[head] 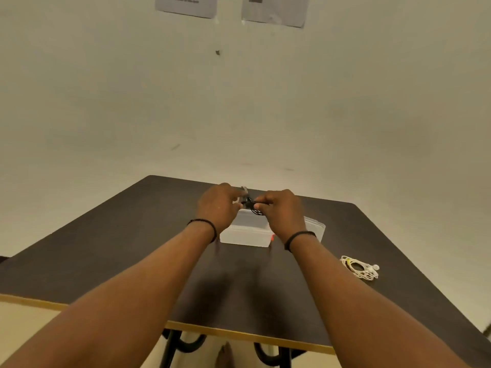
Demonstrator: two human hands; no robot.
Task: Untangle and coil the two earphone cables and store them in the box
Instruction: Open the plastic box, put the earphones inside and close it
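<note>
Both my hands are raised over the clear plastic box at the middle of the dark table. My left hand and my right hand pinch a small bundle of black earphone cable between them, just above the box. A grey plug end sticks up from the bundle near my left fingers. The white earphone cable lies coiled on the table to the right, apart from both hands.
The box's clear lid lies behind my right wrist, beside the box. The dark table has a light wooden front edge and stands against a pale wall. Two paper sheets hang high on the wall.
</note>
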